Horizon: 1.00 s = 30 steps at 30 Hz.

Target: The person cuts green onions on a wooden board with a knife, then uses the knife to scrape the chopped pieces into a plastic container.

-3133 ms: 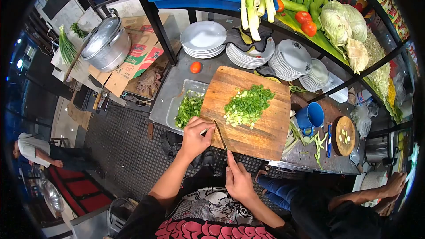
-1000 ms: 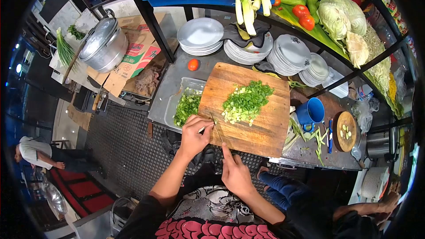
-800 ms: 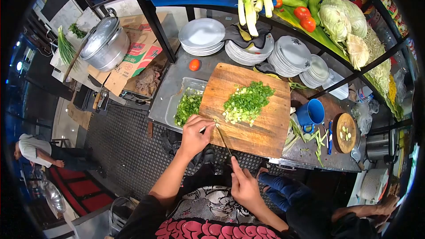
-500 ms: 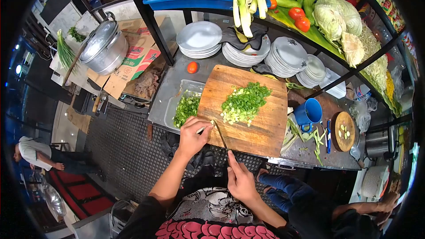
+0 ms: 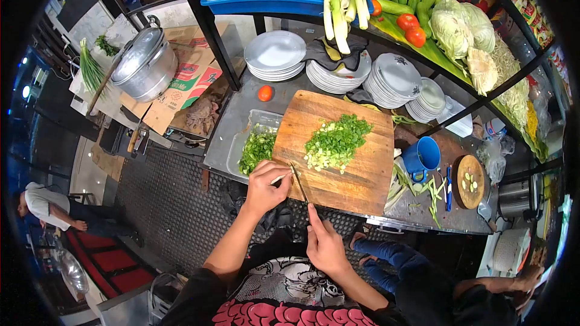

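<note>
A wooden cutting board (image 5: 368, 175) lies at the front of the counter, with a heap of chopped spring onion (image 5: 338, 140) on it. My right hand (image 5: 327, 246) is closed around the handle of a knife (image 5: 301, 185), whose blade points away from me over the board's left front. Close to the blade tip, my left hand (image 5: 266, 188) pinches a short pale piece that looks like a spring onion end (image 5: 277, 180); the fingers partly hide it. Left of the board, a clear plastic container (image 5: 237, 137) holds more chopped greens (image 5: 256, 148).
Stacked plates (image 5: 275, 51) and a tomato (image 5: 264, 93) sit behind the board. To the right are a blue mug (image 5: 421, 157), trimmings (image 5: 434, 196), a blue-handled peeler or knife (image 5: 449, 190) and a round board (image 5: 469, 182). Another person's legs (image 5: 386, 259) are close at my right.
The knife and my right hand have shifted slightly left and toward me. My left hand keeps its pinch beside the blade. The whole view has moved a little.
</note>
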{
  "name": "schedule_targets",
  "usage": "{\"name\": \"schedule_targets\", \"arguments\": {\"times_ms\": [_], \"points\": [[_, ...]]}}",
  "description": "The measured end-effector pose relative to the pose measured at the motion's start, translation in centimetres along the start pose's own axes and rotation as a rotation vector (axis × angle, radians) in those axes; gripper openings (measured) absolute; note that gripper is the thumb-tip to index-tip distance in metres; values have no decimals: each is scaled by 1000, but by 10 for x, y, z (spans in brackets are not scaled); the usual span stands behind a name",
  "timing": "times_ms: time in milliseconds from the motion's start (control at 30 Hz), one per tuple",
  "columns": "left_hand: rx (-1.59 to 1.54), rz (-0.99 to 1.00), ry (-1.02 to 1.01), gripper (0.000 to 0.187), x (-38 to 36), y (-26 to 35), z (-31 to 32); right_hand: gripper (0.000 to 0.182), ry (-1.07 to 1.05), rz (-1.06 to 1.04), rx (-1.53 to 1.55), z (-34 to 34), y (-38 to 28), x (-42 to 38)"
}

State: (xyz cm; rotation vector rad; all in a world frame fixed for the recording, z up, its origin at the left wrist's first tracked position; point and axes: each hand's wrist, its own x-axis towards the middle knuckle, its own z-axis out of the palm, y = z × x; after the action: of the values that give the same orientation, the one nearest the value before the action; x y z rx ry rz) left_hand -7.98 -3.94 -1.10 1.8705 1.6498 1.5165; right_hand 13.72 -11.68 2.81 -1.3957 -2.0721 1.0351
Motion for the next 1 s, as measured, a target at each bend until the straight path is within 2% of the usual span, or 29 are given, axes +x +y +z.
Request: {"name": "schedule_targets", "arguments": {"times_ms": [200, 300, 600, 633, 733, 833, 933, 967, 1000], "points": [[46, 24, 27, 14, -4, -3, 2, 65, -28, 26, -29, 5, 0, 5], [102, 22, 11, 16, -3, -1, 0, 73, 2, -64, -89, 16, 10, 13], [73, -1, 16, 16, -5, -2, 1, 66, -58, 54, -83, -10, -5, -16], [75, -4, 15, 15, -5, -2, 1, 62, -49, 52, -1, -16, -5, -20], [73, -5, 17, 13, -4, -1, 1, 67, -50, 57, 83, -19, 1, -26], [56, -8, 32, 13, -5, -1, 3, 67, 17, -4, 51, -4, 7, -15], [38, -8, 31, 14, -5, -3, 3, 68, -4, -9, -1, 7, 11, -3], [35, -1, 30, 14, -5, -3, 2, 60, 10, 1, 1, 9, 9, -1], [33, 6, 28, 15, -5, -3, 2, 60, 12, -3, 8, 11, 10, -1]]}}
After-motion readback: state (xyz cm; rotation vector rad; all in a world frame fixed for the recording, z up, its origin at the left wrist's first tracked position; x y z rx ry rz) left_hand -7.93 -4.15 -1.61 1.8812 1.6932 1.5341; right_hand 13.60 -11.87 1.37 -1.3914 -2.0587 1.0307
